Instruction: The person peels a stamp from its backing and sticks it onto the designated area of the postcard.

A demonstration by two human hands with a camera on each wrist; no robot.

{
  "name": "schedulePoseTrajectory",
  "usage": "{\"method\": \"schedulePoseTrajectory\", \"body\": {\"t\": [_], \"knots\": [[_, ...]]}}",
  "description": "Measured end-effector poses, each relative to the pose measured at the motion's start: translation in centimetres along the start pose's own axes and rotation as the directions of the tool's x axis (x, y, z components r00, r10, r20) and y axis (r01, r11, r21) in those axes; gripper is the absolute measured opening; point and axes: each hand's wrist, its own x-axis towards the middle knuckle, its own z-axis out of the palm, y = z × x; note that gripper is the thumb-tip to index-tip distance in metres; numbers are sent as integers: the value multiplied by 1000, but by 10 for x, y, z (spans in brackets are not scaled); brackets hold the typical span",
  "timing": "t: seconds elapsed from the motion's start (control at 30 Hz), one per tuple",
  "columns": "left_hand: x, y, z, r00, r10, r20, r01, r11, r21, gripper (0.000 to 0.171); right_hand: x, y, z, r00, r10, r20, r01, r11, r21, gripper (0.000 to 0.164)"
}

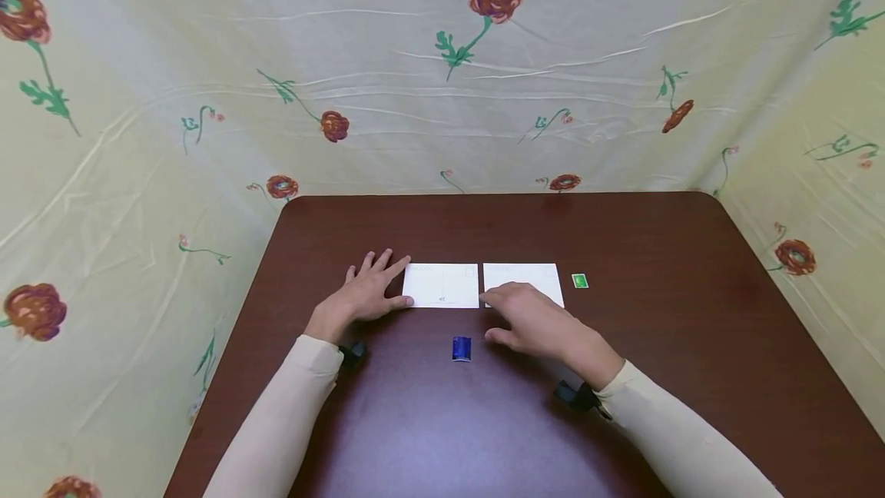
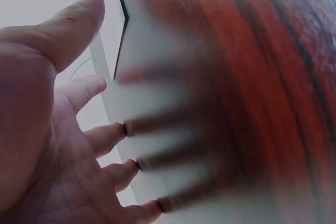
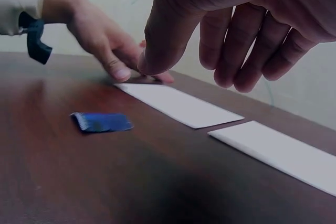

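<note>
Two white postcards lie side by side on the table, a left postcard [image 1: 441, 285] and a right postcard [image 1: 535, 275], with a narrow gap between them. My left hand [image 1: 369, 290] is spread flat at the left postcard's left side, thumb and index fingertip at its edge. In the left wrist view the other fingertips [image 2: 131, 164] rest on the tabletop. Over the right postcard's near left part hovers my right hand [image 1: 535, 321], fingers loosely bent and nothing in its grasp. A curled blue stamp [image 1: 461, 349] lies nearer me, below the gap.
A small green stamp [image 1: 579, 280] with a white border lies right of the postcards. The dark brown table [image 1: 657, 252] has rounded far corners. Flower-printed sheeting [image 1: 387, 44] hangs behind it and along both sides.
</note>
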Motion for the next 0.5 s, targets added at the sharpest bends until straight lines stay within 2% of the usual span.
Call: {"method": "schedulePoseTrajectory", "body": {"t": [0.27,0.5], "knots": [[0,1,-1,1000,4,-1,-4,1000,9,84,7,-10,18,999,-46,-10,46,999,20,41],[-2,1,2,1000,10,-11,-10,999,31,83,7,-18,31,1000,-29,-2,29,998,-49,34]]}}
